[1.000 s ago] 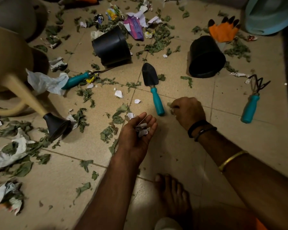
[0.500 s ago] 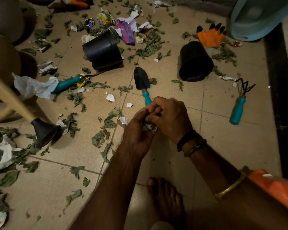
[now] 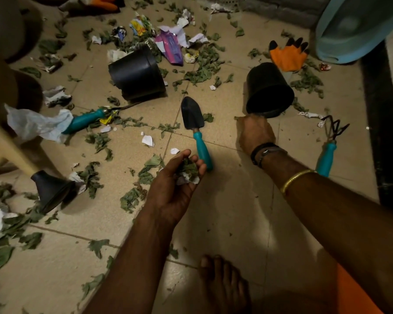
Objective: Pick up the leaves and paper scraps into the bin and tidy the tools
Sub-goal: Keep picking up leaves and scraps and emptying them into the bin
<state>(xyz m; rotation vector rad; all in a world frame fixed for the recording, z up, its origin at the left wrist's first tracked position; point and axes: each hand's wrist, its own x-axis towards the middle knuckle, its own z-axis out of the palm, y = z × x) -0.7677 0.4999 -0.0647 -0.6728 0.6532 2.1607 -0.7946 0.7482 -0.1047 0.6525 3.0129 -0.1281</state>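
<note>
Nearest, I read the left hand [image 3: 177,177] palm up, fingers cupped round a wad of leaves and paper scraps [image 3: 188,172]. Just beside it lies the trowel [image 3: 200,143]. Farther, the right hand [image 3: 254,132] sits palm-down just before the tipped black pot [image 3: 269,91]; fingers hidden, grip unreadable.

Your one head camera looks forward and steeply down at the floor [image 3: 236,218], close above your own foot [image 3: 222,284].
</note>
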